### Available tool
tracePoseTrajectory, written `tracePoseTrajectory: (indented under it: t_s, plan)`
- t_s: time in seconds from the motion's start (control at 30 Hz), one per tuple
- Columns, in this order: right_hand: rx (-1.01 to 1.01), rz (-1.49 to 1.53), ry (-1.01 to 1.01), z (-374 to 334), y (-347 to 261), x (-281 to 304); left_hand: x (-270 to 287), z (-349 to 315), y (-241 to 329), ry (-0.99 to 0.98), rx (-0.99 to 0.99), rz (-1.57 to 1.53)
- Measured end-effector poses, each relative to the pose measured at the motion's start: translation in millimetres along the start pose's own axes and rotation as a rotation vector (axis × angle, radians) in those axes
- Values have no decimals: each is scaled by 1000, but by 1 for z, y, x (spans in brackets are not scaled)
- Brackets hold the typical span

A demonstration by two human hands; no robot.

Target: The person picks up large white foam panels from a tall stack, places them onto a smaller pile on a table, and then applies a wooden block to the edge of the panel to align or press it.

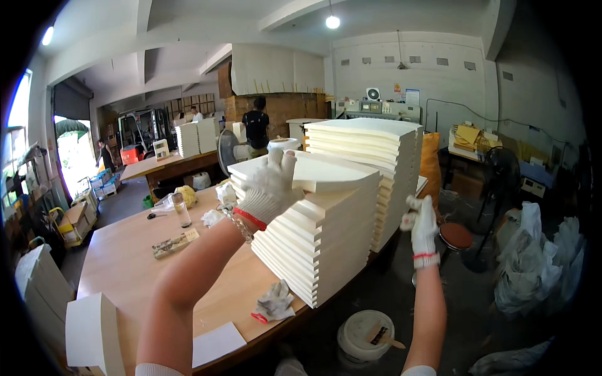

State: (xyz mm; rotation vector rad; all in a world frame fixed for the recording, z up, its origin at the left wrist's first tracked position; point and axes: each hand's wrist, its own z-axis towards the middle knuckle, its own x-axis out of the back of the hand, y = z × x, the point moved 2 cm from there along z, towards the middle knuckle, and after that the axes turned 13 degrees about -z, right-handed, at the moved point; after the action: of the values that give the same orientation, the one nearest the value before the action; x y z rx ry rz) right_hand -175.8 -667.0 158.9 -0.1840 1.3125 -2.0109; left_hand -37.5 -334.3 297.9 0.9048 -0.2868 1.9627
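My left hand (271,185), in a white knitted glove with a red cuff band, is raised before the near stack of white paper blocks (342,244). Its fingers are stretched and apart, with nothing in them; whether it touches the stack I cannot tell. My right hand (422,227), gloved the same way, hovers to the right of the stacks, over the floor side. Its fingers are loosely bent and apart, and I see nothing in them. Behind the near stack rises a taller stack of white paper blocks (370,141). Both have stepped, staggered edges.
On the wooden table (141,250) are a spare glove (273,302), a white sheet (217,344), a clear bottle (181,210) and scissors (155,216). A white bucket with a brush (380,336), a stool (456,236) and plastic bags (527,263) are right. A person (256,125) stands beyond.
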Motion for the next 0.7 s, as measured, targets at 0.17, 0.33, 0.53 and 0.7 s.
tracePoseTrajectory:
  t_s: [0.17,0.33,0.53,0.7]
  plan:
    - [77,-87,-488,-111,-21,-6,15,3,9,-407,318,19]
    - [-53,-15,-796,-160,-25,-27,-9,9,-11,-311,1008,-1834]
    - [-59,-98,-1009,-193,-28,-60,-49,17,-20,-67,782,-1918]
    - [-65,-113,-1127,-204,-21,-71,-61,23,-21,23,814,-1838]
